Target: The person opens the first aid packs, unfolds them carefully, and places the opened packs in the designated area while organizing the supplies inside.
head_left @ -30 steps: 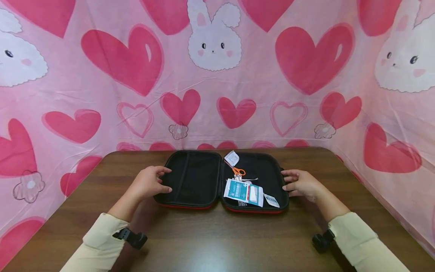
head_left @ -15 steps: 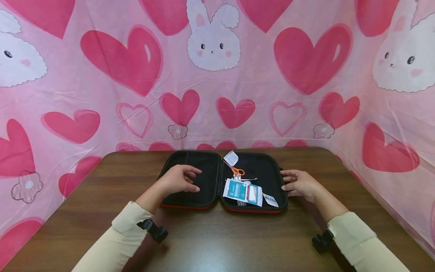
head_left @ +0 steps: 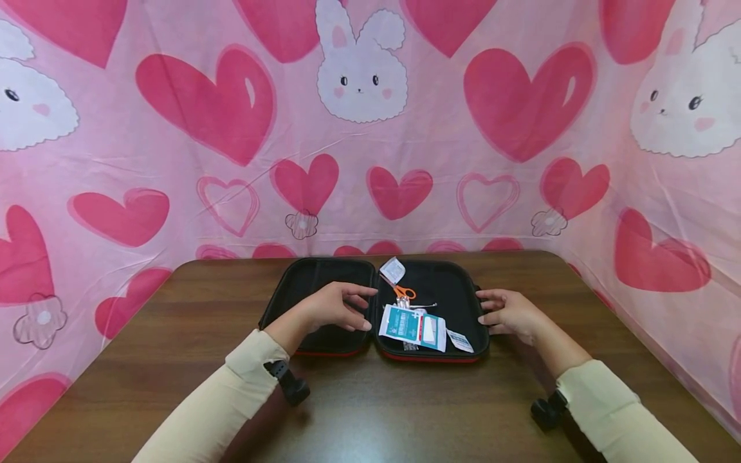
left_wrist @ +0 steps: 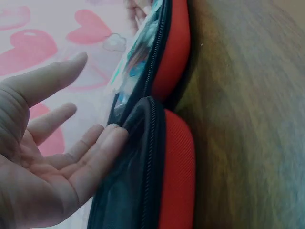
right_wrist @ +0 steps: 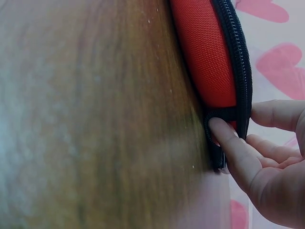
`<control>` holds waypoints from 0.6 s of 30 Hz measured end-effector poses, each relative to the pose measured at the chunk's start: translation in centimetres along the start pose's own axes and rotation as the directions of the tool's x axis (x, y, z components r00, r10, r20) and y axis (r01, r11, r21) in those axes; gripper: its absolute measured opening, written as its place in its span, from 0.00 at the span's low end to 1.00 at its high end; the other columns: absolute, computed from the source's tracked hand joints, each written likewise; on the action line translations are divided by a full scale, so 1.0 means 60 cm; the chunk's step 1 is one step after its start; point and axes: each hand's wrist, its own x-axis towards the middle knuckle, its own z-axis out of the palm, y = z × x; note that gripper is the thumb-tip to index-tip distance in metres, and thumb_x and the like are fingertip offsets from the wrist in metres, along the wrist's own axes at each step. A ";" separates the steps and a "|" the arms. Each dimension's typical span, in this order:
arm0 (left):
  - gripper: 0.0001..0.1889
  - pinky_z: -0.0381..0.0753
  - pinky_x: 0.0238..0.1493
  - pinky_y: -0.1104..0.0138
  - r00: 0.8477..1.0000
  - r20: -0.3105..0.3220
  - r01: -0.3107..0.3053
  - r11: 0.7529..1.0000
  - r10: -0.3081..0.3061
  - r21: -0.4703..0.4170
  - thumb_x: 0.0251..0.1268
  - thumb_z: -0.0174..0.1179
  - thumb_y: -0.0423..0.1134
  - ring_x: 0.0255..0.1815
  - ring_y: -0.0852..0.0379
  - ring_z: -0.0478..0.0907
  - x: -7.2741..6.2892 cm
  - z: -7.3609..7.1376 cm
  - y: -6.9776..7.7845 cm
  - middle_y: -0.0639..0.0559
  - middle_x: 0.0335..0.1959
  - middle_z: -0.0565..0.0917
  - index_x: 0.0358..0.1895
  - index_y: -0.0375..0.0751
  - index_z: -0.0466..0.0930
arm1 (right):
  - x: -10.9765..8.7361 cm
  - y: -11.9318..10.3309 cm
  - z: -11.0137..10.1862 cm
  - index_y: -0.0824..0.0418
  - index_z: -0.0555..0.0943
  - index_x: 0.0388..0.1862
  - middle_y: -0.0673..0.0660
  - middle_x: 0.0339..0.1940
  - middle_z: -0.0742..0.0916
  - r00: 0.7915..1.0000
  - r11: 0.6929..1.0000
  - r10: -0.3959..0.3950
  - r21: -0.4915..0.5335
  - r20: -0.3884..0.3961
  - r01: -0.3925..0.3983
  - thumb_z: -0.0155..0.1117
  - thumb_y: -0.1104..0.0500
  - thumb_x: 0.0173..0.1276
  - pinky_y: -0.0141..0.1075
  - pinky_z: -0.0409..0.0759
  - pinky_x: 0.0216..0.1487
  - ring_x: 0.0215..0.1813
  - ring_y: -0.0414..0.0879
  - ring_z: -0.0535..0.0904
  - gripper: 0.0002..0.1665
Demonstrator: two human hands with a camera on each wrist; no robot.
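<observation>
A black-lined zip case point(head_left: 460, 286) with a red shell lies unfolded on the table. Over its left half hovers my left hand point(head_left: 332, 305), fingers loosely spread toward the hinge and holding nothing; in the left wrist view the hand point(left_wrist: 62, 157) is beside the zipper edge. My right hand point(head_left: 512, 316) is at the case's right edge. Seen from the right wrist, its fingers pinch the rim next to a black handle point(right_wrist: 214, 143). Inside the right half are a teal-and-white packet point(head_left: 408, 325), orange-handled scissors point(head_left: 406, 292), a white sachet point(head_left: 393, 270) and a smaller packet point(head_left: 460, 341).
The brown wooden table point(head_left: 370, 405) extends on all sides of the case. Behind it hangs a pink cloth point(head_left: 428, 141) printed with hearts and rabbits, which also covers the left and right sides.
My left hand has moved right, from the case's left edge across its left half to near the hinge. The right hand has stayed at the right edge.
</observation>
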 end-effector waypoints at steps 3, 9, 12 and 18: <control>0.38 0.85 0.42 0.57 1.000 0.008 0.013 0.999 -0.012 -0.049 0.51 0.74 0.31 0.44 0.49 0.83 0.012 0.008 -0.001 0.38 0.57 0.78 0.68 0.44 0.72 | 0.000 0.001 -0.001 0.73 0.60 0.71 0.78 0.64 0.70 1.000 1.000 0.000 0.000 0.000 0.000 0.66 0.72 0.62 0.51 0.81 0.50 0.51 0.56 0.79 0.41; 0.37 0.85 0.42 0.58 1.000 0.016 0.007 0.996 -0.005 -0.094 0.52 0.73 0.30 0.45 0.49 0.82 0.028 0.020 -0.003 0.39 0.56 0.78 0.69 0.43 0.71 | 0.002 0.001 -0.001 0.73 0.60 0.72 0.77 0.63 0.71 1.000 1.000 0.001 -0.004 -0.001 -0.001 0.66 0.72 0.62 0.50 0.82 0.50 0.50 0.55 0.79 0.41; 0.37 0.85 0.41 0.58 1.000 0.010 0.013 0.996 -0.012 -0.084 0.51 0.74 0.30 0.44 0.49 0.81 0.034 0.027 -0.002 0.41 0.54 0.80 0.68 0.43 0.72 | 0.002 0.001 -0.001 0.72 0.60 0.72 0.76 0.63 0.71 1.000 1.000 0.007 -0.002 -0.004 -0.007 0.66 0.72 0.62 0.50 0.82 0.51 0.51 0.56 0.79 0.41; 0.34 0.86 0.35 0.61 0.999 -0.034 0.007 1.000 -0.007 -0.003 0.46 0.76 0.30 0.36 0.52 0.80 0.048 0.045 -0.004 0.45 0.47 0.82 0.62 0.46 0.79 | 0.000 0.003 0.000 0.72 0.60 0.72 0.77 0.64 0.71 1.000 1.000 0.006 0.000 -0.003 -0.006 0.66 0.72 0.62 0.50 0.81 0.51 0.52 0.57 0.79 0.40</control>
